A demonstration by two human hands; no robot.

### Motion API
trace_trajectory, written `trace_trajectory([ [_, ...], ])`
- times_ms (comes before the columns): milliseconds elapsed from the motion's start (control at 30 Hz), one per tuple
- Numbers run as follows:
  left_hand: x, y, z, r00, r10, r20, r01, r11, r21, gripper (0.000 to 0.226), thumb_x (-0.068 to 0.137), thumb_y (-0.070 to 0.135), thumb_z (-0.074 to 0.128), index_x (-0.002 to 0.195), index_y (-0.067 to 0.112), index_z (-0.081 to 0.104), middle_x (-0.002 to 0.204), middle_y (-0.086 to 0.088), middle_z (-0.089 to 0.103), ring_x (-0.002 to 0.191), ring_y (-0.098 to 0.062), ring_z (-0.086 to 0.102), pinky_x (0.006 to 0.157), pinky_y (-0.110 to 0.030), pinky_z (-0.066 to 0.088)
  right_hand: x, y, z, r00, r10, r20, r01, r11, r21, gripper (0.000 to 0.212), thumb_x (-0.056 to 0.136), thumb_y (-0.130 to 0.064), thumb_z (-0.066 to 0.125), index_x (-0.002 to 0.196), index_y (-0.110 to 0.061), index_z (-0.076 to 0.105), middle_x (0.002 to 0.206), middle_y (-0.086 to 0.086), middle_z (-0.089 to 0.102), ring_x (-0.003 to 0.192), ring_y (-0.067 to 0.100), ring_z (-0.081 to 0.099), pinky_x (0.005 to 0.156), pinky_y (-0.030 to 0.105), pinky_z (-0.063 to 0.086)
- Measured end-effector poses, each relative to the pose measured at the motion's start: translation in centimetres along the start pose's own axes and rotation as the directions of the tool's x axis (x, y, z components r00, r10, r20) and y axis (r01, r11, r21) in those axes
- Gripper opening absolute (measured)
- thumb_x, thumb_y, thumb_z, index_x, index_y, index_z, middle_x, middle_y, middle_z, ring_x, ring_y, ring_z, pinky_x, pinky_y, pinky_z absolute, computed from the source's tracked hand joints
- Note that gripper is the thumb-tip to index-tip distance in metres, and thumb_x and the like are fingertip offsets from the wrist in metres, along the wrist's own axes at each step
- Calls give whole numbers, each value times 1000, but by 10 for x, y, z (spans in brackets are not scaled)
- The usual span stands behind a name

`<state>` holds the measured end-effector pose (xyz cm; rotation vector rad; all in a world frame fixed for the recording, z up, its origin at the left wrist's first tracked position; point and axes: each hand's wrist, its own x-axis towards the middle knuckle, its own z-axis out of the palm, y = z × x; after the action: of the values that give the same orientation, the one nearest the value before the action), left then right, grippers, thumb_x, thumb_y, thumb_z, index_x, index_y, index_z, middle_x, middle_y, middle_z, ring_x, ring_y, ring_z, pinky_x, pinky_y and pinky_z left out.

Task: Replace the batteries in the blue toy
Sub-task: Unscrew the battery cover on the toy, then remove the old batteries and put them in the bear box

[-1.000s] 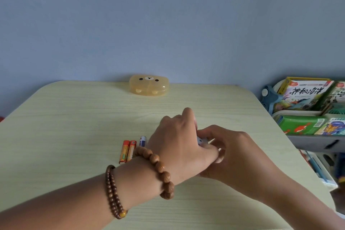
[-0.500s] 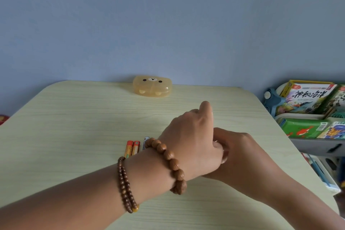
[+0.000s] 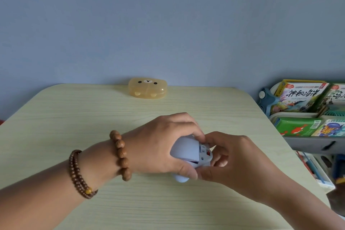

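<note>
We hold the blue toy [image 3: 186, 152] low over the table [image 3: 74, 117], a little toward 4 o'clock of its middle; we cannot tell whether it rests on the wood. Our left hand [image 3: 160, 147] wraps it from 9 o'clock, fingers curled over the top and thumb underneath. Our right hand [image 3: 235, 157] comes in from 3 o'clock and pinches the toy's bare end with curled fingertips [image 3: 214, 137] and thumb. The toy's long axis seems to run 9 to 3, and the uncovered end with a small red part [image 3: 208, 153] faces 3 o'clock. That puts the right hand nearer the opening, so we judge it does the fine work while the left steadies. The forearms enter from 7 and 5 o'clock, with bead bracelets [image 3: 119, 155] on the left wrist. A bear-faced case [image 3: 147, 87] sits at 12 o'clock.
</note>
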<state>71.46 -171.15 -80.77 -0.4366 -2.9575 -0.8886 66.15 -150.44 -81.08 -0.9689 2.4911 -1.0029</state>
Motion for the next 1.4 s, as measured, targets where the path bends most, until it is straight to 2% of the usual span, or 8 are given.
trace_trajectory([
  [167, -5, -5, 5, 996, 18, -88, -25, 996, -80, 54, 67, 49, 87, 117, 35, 71, 115, 19, 60, 109, -3, 60, 88, -18, 48, -1, 2, 0, 1000, 26, 2, -26, 999, 19, 49, 56, -61, 84, 99, -44, 65, 73, -9, 74, 60, 8, 65, 67, 41, 57],
  [367, -8, -13, 13, 978, -44, -204, -34, 932, -361, 48, 72, 36, 86, 117, 28, 72, 115, 10, 65, 114, -17, 63, 92, -38, 55, -2, 3, -3, 999, 31, 28, -31, 999, 29, 44, 61, -56, 86, 99, -46, 66, 75, -9, 73, 62, 7, 64, 69, 42, 57],
  [500, -7, -5, 14, 968, -19, -249, -46, 966, -255, 55, 69, 41, 88, 120, 33, 69, 113, 14, 66, 112, -10, 63, 94, -30, 51, -2, 5, -1, 1000, 16, 10, -16, 1000, -1, 43, 60, -56, 86, 95, -41, 66, 73, -10, 72, 61, 6, 64, 66, 39, 56],
  [600, -10, -2, 2, 917, -27, -398, -51, 982, -183, 61, 65, 52, 85, 121, 37, 66, 108, 16, 67, 103, -6, 64, 88, -21, 50, -1, 7, 1, 1000, -4, 8, 4, 1000, -6, 45, 60, -48, 88, 100, -44, 68, 75, -13, 72, 63, 6, 65, 68, 38, 58],
  [767, -29, -21, -27, 785, -93, -612, 253, 950, 181, 47, 76, 71, 58, 103, 33, 66, 94, 14, 63, 80, -7, 60, 68, -26, 49, -2, 10, 5, 999, -42, 6, 42, 999, 3, 51, 63, -48, 90, 108, -48, 67, 86, -14, 75, 72, 10, 68, 70, 36, 59],
  [933, -57, -69, -19, 714, -423, -557, 647, 702, 297, 53, 82, 68, 48, 98, 18, 58, 87, -1, 50, 71, -22, 52, 61, -31, 40, -2, 12, 6, 998, -68, -3, 68, 998, -4, 53, 62, -46, 91, 109, -49, 67, 87, -14, 74, 74, 12, 68, 70, 37, 59],
  [1233, -72, -78, -6, 720, -424, -550, 661, 659, 358, 70, 73, 78, 26, 85, 13, 49, 85, -4, 44, 62, -22, 43, 52, -32, 43, -3, 11, 7, 997, -74, -13, 74, 997, -30, 56, 60, -48, 91, 109, -52, 66, 88, -16, 74, 73, 14, 69, 69, 36, 59],
  [1400, -71, -72, -10, 679, -520, -519, 716, 627, 309, 59, 81, 74, 37, 95, 18, 51, 94, 0, 44, 72, -22, 53, 62, -34, 51, -4, 8, 6, 997, -80, -9, 80, 996, -38, 56, 60, -51, 91, 110, -51, 65, 88, -17, 73, 73, 12, 68, 68, 34, 59],
])
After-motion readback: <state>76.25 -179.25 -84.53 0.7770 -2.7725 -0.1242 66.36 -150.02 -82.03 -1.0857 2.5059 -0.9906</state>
